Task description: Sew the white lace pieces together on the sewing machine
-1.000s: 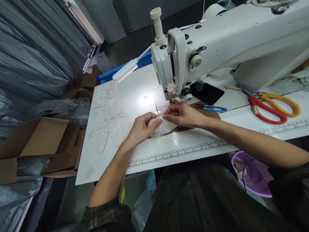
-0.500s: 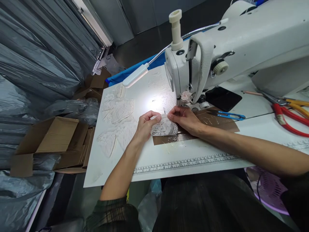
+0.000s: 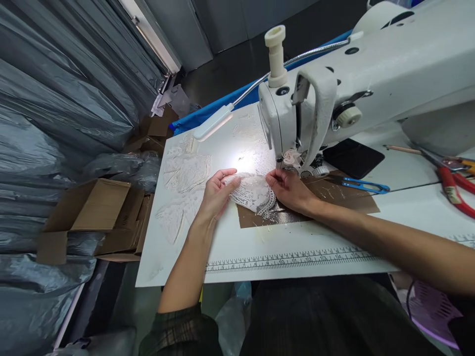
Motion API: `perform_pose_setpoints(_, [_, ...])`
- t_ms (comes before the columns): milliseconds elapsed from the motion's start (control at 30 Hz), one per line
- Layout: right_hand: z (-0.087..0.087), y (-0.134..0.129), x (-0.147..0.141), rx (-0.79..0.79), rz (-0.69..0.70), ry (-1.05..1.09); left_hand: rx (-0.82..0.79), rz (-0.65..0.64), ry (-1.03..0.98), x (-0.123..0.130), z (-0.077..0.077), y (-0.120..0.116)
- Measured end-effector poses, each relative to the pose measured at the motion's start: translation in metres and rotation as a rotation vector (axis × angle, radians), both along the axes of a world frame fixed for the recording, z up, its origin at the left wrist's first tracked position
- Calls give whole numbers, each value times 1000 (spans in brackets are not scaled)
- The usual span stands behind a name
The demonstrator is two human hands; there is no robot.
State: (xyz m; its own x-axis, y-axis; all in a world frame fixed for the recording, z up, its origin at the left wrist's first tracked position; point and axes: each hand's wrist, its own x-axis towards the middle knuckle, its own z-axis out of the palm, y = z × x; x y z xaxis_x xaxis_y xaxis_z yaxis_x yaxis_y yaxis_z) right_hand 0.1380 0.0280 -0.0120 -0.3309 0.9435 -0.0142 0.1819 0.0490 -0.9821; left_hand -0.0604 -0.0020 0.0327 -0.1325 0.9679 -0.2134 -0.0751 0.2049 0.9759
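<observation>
Between my two hands, just in front of the needle area of a white sewing machine (image 3: 274, 118), is a piece of white lace (image 3: 251, 193) with a scalloped, holed edge. My left hand (image 3: 218, 193) pinches its left side between thumb and fingers. At the upper right edge of the lace, my right hand (image 3: 287, 188) has its thumb and fingertips closed on the fabric. The lower part of the lace hangs over a brown plate (image 3: 256, 221) on the machine bed. A pale fabric rosette (image 3: 291, 156) sits by the presser foot, whose tip is hidden.
More white lace pieces (image 3: 187, 170) lie on the table's left. Right of the machine head are a black phone-like slab (image 3: 353, 157), blue thread snips (image 3: 365, 186) and red-handled scissors (image 3: 451, 185). A lit lamp (image 3: 214, 122) hangs low. A printed ruler (image 3: 289, 260) runs along the front edge.
The lace has opened out wider and shifted in my fingers, with its scalloped edge now lower and rounder. My left hand has moved slightly left of it. The whole view has shifted a little.
</observation>
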Motion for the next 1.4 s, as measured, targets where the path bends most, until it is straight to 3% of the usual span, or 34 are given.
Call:
perform_pose_setpoints(300, [5, -2, 0, 25, -19, -27, 101, 164, -23, 1, 1, 0])
perform_pose_setpoints(667, [10, -4, 2, 46, -12, -78, 111, 172, -3, -2, -1, -1])
perform_pose_setpoints(900, [1, -1, 1, 99, 13, -125, 117, 161, 42, 0, 1, -3])
perform_pose_setpoints(1000, [1, -9, 2, 225, 60, -208, 114, 133, 81, 1, 2, -4])
perform_pose_setpoints(1133, [13, -37, 16, 661, 147, -415, 82, 93, 134, 7, 4, -6])
perform_pose_setpoints(1200, [21, -50, 30, 800, 180, -510, 57, 70, 129, 13, 6, -8])
perform_pose_setpoints(1300, [25, -56, 59, 853, 167, -531, 22, 48, 106, 22, 9, -10])
perform_pose_setpoints(1400, [22, -51, 99, 852, 17, -504, -1, 70, 117, 29, 9, -9])
